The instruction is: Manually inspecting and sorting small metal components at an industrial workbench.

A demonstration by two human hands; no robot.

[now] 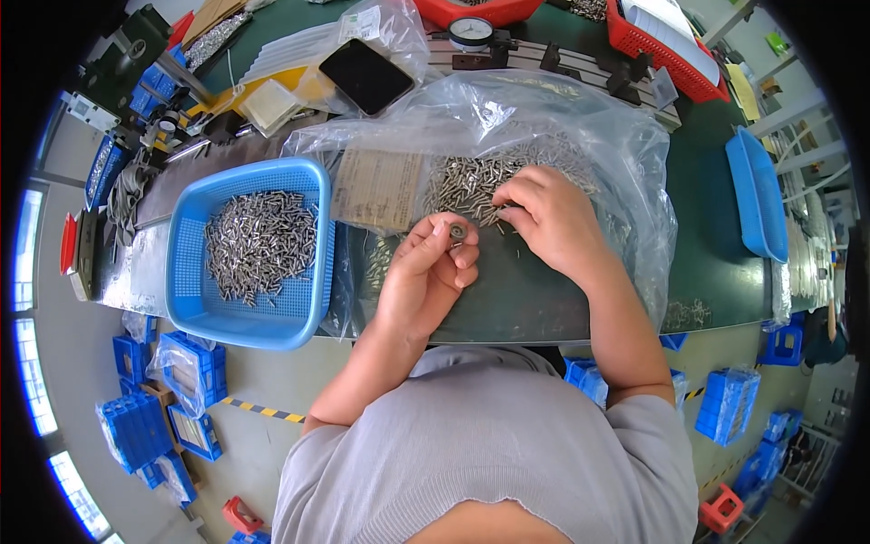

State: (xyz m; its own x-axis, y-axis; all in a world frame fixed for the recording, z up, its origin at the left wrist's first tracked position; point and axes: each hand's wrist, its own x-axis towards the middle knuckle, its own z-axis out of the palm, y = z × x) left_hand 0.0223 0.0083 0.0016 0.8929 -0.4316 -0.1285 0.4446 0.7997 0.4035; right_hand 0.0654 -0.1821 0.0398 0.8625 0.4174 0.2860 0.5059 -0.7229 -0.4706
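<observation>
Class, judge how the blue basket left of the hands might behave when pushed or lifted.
The blue basket is probably heavy for its size, since many small metal pins lie heaped inside. Its broad base suggests sliding rather than tipping. The loose pins would likely shift if it tilted.

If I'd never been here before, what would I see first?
Probably the blue basket full of shiny metal pins, left of the person's left hand. Next, the second pin heap, right by the right hand. Then maybe the black phone, lying farther back.
</observation>
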